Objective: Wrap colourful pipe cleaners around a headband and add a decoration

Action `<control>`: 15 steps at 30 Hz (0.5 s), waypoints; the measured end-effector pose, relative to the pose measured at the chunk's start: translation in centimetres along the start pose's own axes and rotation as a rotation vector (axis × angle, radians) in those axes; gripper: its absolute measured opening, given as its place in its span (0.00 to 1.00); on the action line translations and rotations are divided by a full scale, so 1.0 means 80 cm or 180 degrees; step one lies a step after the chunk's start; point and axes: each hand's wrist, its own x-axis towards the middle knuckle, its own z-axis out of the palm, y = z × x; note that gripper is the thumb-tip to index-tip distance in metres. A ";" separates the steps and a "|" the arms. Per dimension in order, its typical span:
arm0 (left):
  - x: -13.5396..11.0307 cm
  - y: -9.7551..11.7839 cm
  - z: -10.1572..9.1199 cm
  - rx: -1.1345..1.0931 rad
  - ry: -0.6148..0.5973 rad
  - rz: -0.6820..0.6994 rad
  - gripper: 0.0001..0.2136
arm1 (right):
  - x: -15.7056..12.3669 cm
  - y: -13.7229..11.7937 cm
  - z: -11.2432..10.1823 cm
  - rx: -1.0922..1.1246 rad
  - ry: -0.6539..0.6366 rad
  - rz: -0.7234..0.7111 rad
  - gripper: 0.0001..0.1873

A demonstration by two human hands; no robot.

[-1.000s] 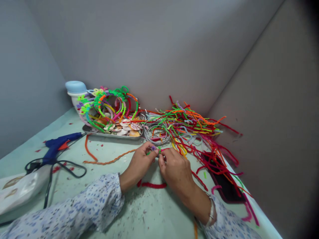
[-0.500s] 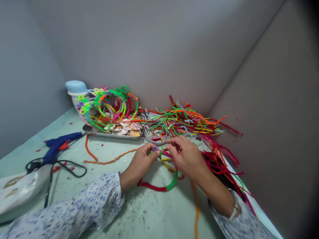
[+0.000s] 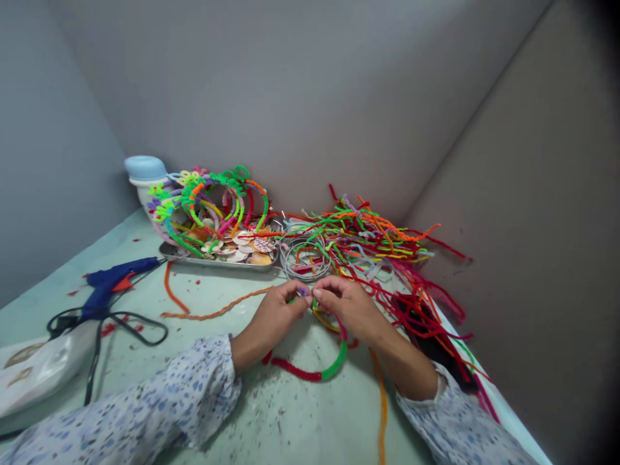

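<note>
Where the fingertips meet above the bench, the left hand and right hand both pinch the upper end of a wrapped hoop, seemingly pipe cleaner, curving toward the wearer beneath them. Behind lie loose pipe cleaners and a glue gun; no lettering is legible.

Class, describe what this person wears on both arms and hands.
Both arms wear long, loose sleeves of pale fabric speckled with small blue and grey spots, the cuffs ending just short of the wrists. The left hand and right hand are bare, with no gloves or rings visible.
</note>
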 end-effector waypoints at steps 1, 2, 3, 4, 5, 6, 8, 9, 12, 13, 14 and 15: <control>0.000 0.001 0.000 -0.0010 0.0000 -0.0029 0.05 | 0.001 0.001 -0.001 0.0004 -0.0020 0.0009 0.11; 0.000 0.001 0.000 -0.0029 -0.0018 -0.0066 0.05 | 0.001 0.003 -0.002 0.0021 -0.0067 0.0015 0.11; 0.001 0.002 0.000 -0.0052 -0.0055 -0.0104 0.05 | 0.002 0.004 -0.003 0.0047 -0.0132 0.0014 0.11; 0.001 0.003 -0.001 -0.0075 -0.0098 -0.0134 0.05 | 0.003 0.006 -0.005 0.0075 -0.0208 0.0010 0.12; 0.002 0.004 -0.001 -0.0096 -0.0138 -0.0155 0.05 | 0.003 0.007 -0.006 0.0109 -0.0272 0.0003 0.13; 0.003 0.005 -0.001 -0.0106 -0.0174 -0.0167 0.05 | 0.003 0.009 -0.007 0.0152 -0.0314 -0.0001 0.13; 0.004 0.007 -0.002 -0.0110 -0.0202 -0.0187 0.05 | 0.004 0.012 -0.007 0.0217 -0.0340 0.0006 0.14; 0.004 0.008 -0.002 -0.0108 -0.0194 -0.0201 0.05 | 0.004 0.013 -0.007 0.0231 -0.0337 0.0006 0.14; 0.003 0.010 -0.002 -0.0104 -0.0159 -0.0257 0.05 | 0.004 0.018 -0.004 0.0218 -0.0298 -0.0089 0.14; 0.003 0.010 -0.002 -0.0111 -0.0149 -0.0283 0.04 | 0.004 0.020 -0.002 0.0209 -0.0267 -0.0148 0.14; 0.003 0.010 -0.002 -0.0116 -0.0148 -0.0311 0.04 | 0.005 0.022 -0.001 0.0192 -0.0232 -0.0207 0.14; 0.002 0.010 -0.002 -0.0121 -0.0144 -0.0342 0.04 | 0.005 0.024 0.001 0.0168 -0.0190 -0.0259 0.14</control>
